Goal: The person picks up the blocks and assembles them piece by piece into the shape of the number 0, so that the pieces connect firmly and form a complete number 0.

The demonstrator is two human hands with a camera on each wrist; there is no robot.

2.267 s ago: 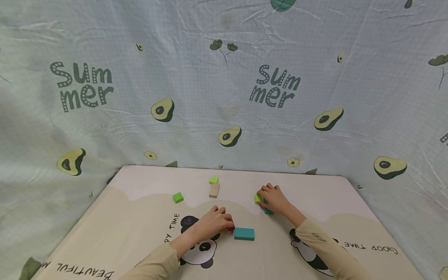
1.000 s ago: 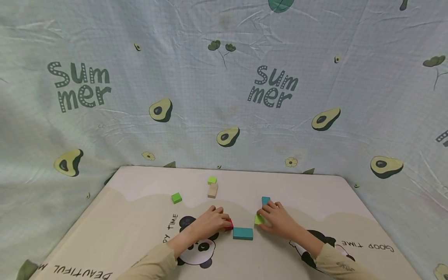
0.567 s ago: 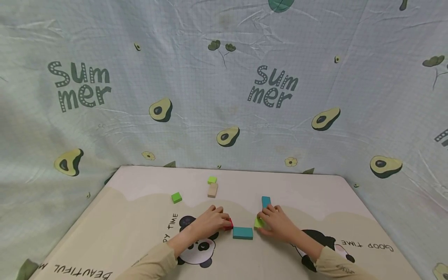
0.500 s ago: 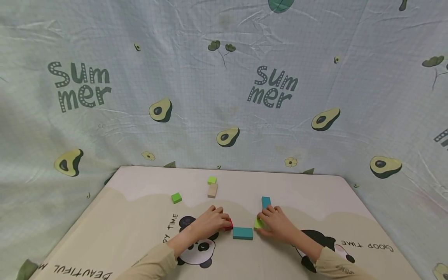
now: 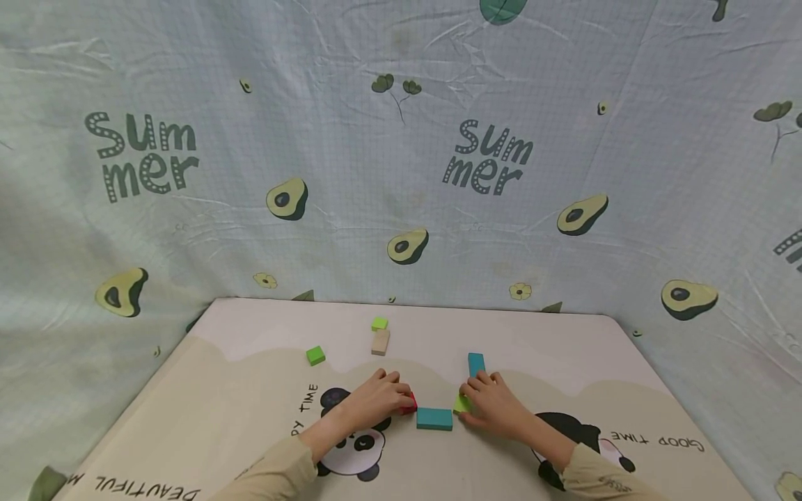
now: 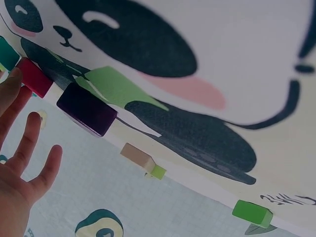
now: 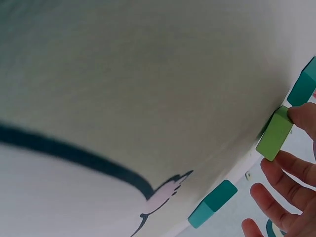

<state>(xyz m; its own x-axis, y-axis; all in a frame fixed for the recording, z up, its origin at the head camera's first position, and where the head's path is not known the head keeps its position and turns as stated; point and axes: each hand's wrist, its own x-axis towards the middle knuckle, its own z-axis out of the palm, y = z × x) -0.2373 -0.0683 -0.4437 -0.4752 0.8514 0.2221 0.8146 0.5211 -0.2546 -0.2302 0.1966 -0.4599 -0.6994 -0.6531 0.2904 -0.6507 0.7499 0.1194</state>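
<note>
My left hand [image 5: 383, 400] pinches a red block [image 6: 34, 77] between thumb and finger, its other fingers spread. The red block lies at the left end of a flat teal block [image 5: 434, 419]. In the left wrist view a dark purple block [image 6: 87, 109] lies beside the red one; the left hand hides it in the head view. At the teal block's right end, my right hand [image 5: 495, 403] holds a light green block [image 7: 275, 134] between thumb and fingertips. Just beyond the right hand lies a second teal block [image 5: 476, 363], partly covered by its fingers in the head view.
Farther back on the printed tabletop [image 5: 250, 390] lie a plain wooden block [image 5: 380, 342], a small lime block [image 5: 379, 323] right behind it, and a green block [image 5: 316, 355] to the left. A patterned cloth [image 5: 351, 174] hangs behind the table and along its sides.
My right hand has brought the light green block nearer, up to the flat teal block's right end, uncovering more of the second teal block. The left hand has stayed on the red block.
</note>
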